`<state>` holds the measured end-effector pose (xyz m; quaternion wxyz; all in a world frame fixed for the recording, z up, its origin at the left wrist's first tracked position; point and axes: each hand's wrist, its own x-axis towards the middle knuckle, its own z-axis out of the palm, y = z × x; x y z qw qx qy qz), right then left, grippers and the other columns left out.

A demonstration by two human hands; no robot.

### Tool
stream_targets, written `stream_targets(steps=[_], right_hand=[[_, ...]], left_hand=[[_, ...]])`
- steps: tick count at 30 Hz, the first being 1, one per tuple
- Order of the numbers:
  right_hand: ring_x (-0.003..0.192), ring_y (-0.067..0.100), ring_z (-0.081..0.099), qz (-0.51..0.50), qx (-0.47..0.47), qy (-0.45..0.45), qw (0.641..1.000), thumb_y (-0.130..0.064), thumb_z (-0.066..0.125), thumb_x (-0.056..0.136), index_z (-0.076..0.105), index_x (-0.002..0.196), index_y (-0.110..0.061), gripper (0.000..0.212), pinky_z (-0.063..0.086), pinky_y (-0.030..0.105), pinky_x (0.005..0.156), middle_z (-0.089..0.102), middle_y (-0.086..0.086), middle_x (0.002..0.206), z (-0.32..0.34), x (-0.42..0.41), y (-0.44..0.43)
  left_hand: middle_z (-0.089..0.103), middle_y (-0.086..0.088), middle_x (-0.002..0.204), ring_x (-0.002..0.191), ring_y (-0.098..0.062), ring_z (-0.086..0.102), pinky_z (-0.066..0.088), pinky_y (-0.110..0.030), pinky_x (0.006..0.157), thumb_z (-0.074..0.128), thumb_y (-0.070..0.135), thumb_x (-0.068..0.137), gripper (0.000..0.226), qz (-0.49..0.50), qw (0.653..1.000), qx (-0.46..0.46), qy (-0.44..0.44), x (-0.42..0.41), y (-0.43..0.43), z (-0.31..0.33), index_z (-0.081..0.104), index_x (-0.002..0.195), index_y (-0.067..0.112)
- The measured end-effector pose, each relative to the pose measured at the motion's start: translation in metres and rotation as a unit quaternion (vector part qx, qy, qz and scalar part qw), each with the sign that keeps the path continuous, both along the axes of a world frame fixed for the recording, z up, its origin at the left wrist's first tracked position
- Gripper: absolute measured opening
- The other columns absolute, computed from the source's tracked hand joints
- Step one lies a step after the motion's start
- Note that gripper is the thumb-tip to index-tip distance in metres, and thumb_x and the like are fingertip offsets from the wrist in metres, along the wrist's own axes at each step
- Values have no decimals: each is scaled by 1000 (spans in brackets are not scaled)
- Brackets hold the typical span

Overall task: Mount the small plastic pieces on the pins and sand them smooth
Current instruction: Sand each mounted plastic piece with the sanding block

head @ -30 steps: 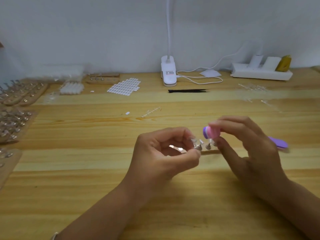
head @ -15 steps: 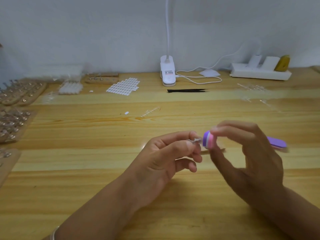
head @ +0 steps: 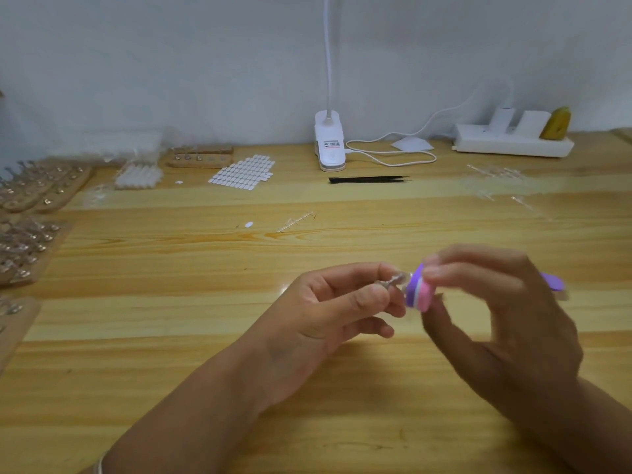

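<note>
My left hand (head: 337, 309) pinches a small metal pin with a clear plastic piece (head: 393, 280) on its tip, held above the middle of the wooden table (head: 171, 336). My right hand (head: 492, 313) grips a pink and purple sanding block (head: 419, 292) between thumb and fingers, its end pressed against the piece. The block's purple far end (head: 552, 281) sticks out behind my right hand. The wooden pin strip seen earlier is mostly hidden behind my hands.
Wooden boards of mounted pins (head: 30, 230) line the left edge. At the back lie a white sticker sheet (head: 242, 172), black tweezers (head: 369, 179), a clip lamp (head: 329, 142), a power strip (head: 513, 143) and clear plastic sprues (head: 496, 181).
My left hand lifted one pin off the strip and turned it toward the block. My right hand brought the block's end against the piece.
</note>
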<state>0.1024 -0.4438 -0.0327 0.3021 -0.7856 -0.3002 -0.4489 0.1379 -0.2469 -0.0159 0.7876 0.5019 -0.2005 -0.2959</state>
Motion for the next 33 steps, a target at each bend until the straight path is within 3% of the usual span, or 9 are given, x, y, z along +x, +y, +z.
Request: stream_targets(steps=[3, 6, 9, 12, 15, 19, 22, 26, 33], right_hand=[[108, 8, 59, -26, -34, 7, 999, 2, 67, 90, 61, 115, -12, 29, 42, 16, 99, 61, 0, 111, 1, 7, -7], [105, 2, 57, -72, 18, 24, 997, 6, 69, 86, 59, 113, -10, 34, 39, 10, 95, 61, 2, 108, 4, 11, -12], [114, 2, 58, -25, -18, -5, 1000, 0, 67, 91, 60, 116, -11, 28, 41, 13, 99, 59, -2, 114, 0, 3, -3], [106, 11, 62, -39, -23, 14, 999, 3, 66, 91, 64, 111, -14, 27, 44, 18, 99, 64, 4, 108, 2, 9, -9], [106, 4, 59, -79, 16, 28, 996, 6, 68, 87, 62, 111, -13, 31, 40, 12, 97, 64, 2, 105, 6, 13, -15], [114, 3, 58, -22, -46, -1, 999, -4, 66, 92, 60, 117, -10, 26, 41, 13, 100, 60, -4, 114, 1, 5, -10], [101, 12, 62, -73, -12, 50, 996, 2, 67, 89, 63, 114, -14, 30, 45, 14, 93, 64, 3, 109, 3, 14, -19], [92, 6, 59, -76, 54, 124, 988, -1, 70, 84, 59, 111, -16, 33, 38, 4, 81, 60, -10, 108, 3, 15, -19], [96, 10, 59, -18, 13, 126, 992, -4, 65, 88, 59, 114, -13, 29, 48, 20, 87, 63, 2, 105, -2, 12, -12]], left_hand=[[65, -5, 98, 95, -16, 60, 51, -28, 79, 67, 19, 88, 28, -28, 999, -24, -3, -2, 0, 2, 66, 114, 8], [64, -3, 98, 97, -16, 60, 51, -28, 79, 63, 17, 90, 21, -21, 1000, -19, -10, -2, 1, 3, 69, 111, 15], [63, -4, 101, 96, -16, 58, 50, -29, 78, 64, 17, 92, 23, -15, 1000, -1, -17, -3, 0, 2, 67, 114, 14], [62, -2, 96, 92, -15, 57, 49, -27, 76, 64, 16, 92, 22, -12, 999, 9, -29, -3, 0, 1, 67, 113, 16], [62, 1, 95, 91, -13, 55, 49, -26, 75, 64, 22, 88, 25, -8, 998, 30, -52, -4, 1, 2, 69, 112, 20], [62, 2, 97, 88, -12, 55, 48, -24, 74, 63, 20, 90, 27, 7, 997, 56, -56, -5, -2, -2, 69, 116, 13], [64, 4, 95, 88, -11, 56, 48, -23, 75, 63, 20, 89, 24, -8, 998, 35, -56, -6, -1, -2, 70, 113, 18], [66, 2, 92, 85, -13, 58, 48, -23, 72, 63, 16, 89, 26, 23, 997, 43, -56, -4, -2, -5, 72, 113, 15], [73, -5, 91, 80, -14, 63, 51, -23, 71, 51, 4, 95, 28, 92, 991, 83, -58, -3, -4, -8, 74, 110, 11]])
